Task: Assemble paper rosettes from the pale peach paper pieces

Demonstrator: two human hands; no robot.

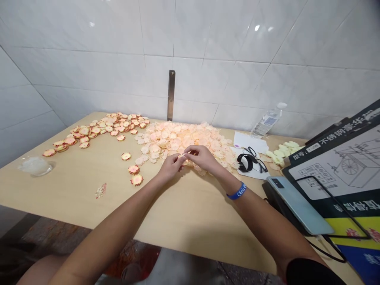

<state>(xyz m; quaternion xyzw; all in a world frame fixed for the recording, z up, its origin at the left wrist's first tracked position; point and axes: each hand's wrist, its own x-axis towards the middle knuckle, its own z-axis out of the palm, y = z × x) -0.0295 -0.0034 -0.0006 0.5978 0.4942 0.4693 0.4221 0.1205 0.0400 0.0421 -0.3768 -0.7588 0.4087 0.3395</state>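
Observation:
My left hand [171, 167] and my right hand [202, 157] meet at the front edge of a broad pile of pale pink flower-shaped pieces [178, 136]. Fingers of both hands are pinched together around something small and pale that I cannot make out. A blue wristband [237, 191] circles my right wrist. Left of my hands lie single red-edged discs [137, 180], and a larger group of red-edged discs [84, 130] spreads toward the back left. A small heap of tiny pieces [100, 190] lies nearer the front.
A clear dish [35, 166] stands at the far left. To the right are a bottle [268, 120], white papers [251, 142], black glasses [261, 164], pale yellow pieces [283, 152], a phone [299, 206] with a black cable, and a large printed box [341, 158]. A tiled wall rises behind the table [184, 221].

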